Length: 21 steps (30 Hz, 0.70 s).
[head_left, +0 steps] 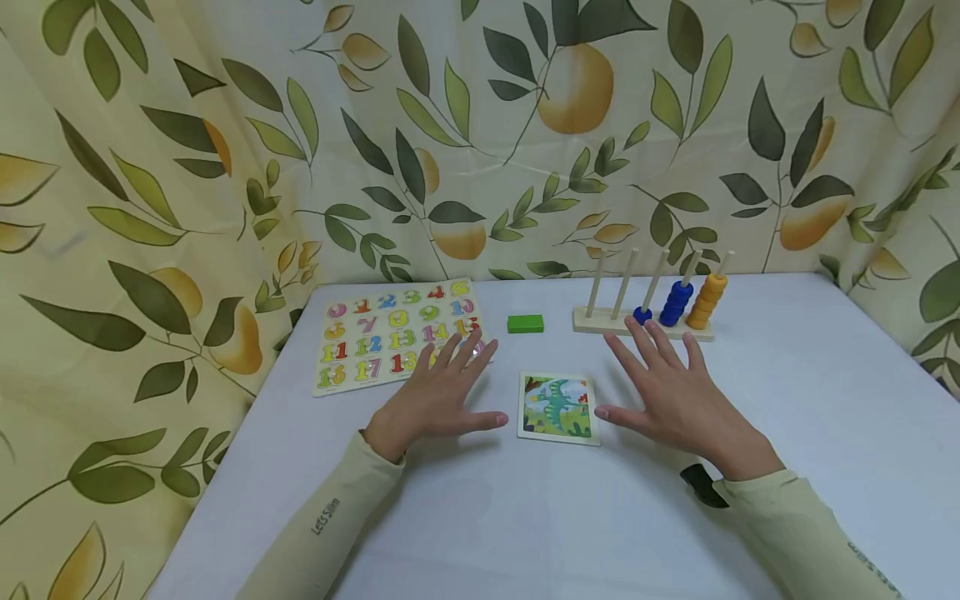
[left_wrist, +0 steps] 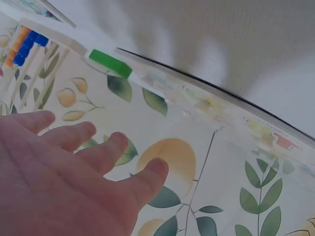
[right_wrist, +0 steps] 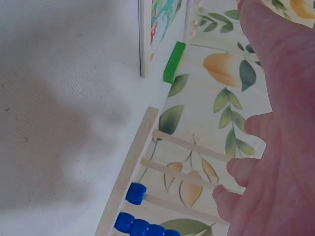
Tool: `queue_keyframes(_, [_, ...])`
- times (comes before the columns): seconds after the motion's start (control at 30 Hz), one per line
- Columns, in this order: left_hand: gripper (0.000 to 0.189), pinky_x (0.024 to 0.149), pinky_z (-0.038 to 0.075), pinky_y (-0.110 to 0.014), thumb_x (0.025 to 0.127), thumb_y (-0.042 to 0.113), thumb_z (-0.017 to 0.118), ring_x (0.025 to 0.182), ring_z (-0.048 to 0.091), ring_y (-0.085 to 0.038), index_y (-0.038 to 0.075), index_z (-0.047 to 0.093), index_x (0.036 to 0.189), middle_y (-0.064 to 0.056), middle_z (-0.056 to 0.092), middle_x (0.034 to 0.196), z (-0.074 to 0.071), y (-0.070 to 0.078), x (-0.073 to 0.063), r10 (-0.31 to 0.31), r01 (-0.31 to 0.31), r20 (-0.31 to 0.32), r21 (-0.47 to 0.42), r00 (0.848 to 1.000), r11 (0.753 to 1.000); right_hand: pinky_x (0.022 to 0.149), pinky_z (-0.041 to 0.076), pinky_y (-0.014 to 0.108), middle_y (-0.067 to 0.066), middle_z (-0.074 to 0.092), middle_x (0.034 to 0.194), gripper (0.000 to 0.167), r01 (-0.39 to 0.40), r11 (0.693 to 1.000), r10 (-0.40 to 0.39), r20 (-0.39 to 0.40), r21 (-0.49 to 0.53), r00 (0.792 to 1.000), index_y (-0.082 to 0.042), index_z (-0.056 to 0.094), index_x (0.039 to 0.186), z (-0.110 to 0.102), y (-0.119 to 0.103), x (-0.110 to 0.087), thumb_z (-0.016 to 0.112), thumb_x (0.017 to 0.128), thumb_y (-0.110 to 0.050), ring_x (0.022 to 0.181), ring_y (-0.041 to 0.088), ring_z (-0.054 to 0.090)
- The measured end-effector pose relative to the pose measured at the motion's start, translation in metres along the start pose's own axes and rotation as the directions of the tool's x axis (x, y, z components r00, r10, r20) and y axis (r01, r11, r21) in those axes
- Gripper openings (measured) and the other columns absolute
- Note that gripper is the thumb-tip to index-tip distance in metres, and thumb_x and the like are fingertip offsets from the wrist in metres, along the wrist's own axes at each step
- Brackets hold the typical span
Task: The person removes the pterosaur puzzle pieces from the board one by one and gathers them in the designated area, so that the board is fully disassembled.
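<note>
My left hand hovers with fingers spread, its fingertips over the right edge of a number puzzle board. My right hand is likewise spread, thumb near a small square dinosaur picture puzzle that lies flat between the hands. Behind that puzzle lies a green block. Beyond the right fingertips stands a wooden peg counter with upright pegs. It carries blue beads on two pegs and orange beads on the rightmost one. Neither hand holds anything; both wrist views show the fingers extended.
A white-covered table carries everything. Behind and beside it hangs a cloth printed with leaves and fruit. A dark strap-like piece shows at the right wrist.
</note>
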State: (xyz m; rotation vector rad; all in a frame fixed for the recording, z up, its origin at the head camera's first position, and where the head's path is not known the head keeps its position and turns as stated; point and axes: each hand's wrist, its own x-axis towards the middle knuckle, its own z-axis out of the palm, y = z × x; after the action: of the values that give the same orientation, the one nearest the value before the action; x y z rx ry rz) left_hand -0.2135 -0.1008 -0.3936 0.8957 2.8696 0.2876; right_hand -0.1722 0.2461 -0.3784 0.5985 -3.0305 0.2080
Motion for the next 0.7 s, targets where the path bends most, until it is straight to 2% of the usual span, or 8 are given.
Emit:
queue_keyframes(0.17, [0.105, 0.127, 0.007, -0.065, 0.095, 0.077, 0.06, 0.164, 0.004, -0.036, 0.029, 0.011, 0.175, -0.007, 0.008, 0.18, 0.0, -0.001, 0.001, -0.003, 0.004, 0.027, -0.012, 1.0, 1.0, 0.119, -0.008, 0.078, 0.027, 0.005, 0.176, 0.107, -0.004, 1.0, 0.003, 0.015, 0.025, 1.0, -0.006, 0.028, 0.17, -0.003, 0.003, 0.001, 0.07, 0.094, -0.069, 0.159, 0.054, 0.004])
queue_keyframes(0.33, [0.099, 0.128, 0.007, -0.065, 0.097, 0.074, 0.061, 0.164, 0.004, -0.035, 0.032, 0.016, 0.174, -0.005, 0.007, 0.18, 0.0, 0.002, 0.0, 0.032, -0.029, 0.041, -0.075, 0.999, 0.997, 0.118, -0.007, 0.079, 0.027, 0.003, 0.176, 0.108, -0.009, 0.999, 0.008, 0.029, 0.042, 1.0, -0.007, 0.027, 0.17, -0.005, 0.005, 0.002, 0.07, 0.094, -0.069, 0.159, 0.054, 0.004])
queue_keyframes(0.47, [0.097, 0.127, 0.009, -0.065, 0.098, 0.072, 0.061, 0.164, 0.005, -0.036, 0.03, 0.018, 0.174, -0.006, 0.007, 0.18, 0.002, 0.006, 0.0, 0.056, -0.05, 0.06, -0.096, 0.997, 0.994, 0.118, -0.009, 0.078, 0.027, 0.001, 0.176, 0.11, -0.013, 0.998, 0.011, 0.043, 0.06, 0.999, -0.008, 0.026, 0.171, -0.006, 0.006, 0.001, 0.068, 0.093, -0.073, 0.159, 0.055, 0.003])
queue_keyframes(0.7, [0.096, 0.127, 0.016, -0.063, 0.1, 0.07, 0.06, 0.164, 0.012, -0.035, 0.024, 0.02, 0.174, -0.004, 0.015, 0.179, 0.01, 0.016, 0.006, 0.029, -0.017, 0.122, -0.104, 0.992, 0.994, 0.118, -0.01, 0.077, 0.028, 0.002, 0.176, 0.109, -0.011, 0.996, 0.006, 0.051, 0.089, 0.999, -0.009, 0.025, 0.171, -0.005, 0.007, 0.0, 0.068, 0.094, -0.072, 0.158, 0.055, 0.004])
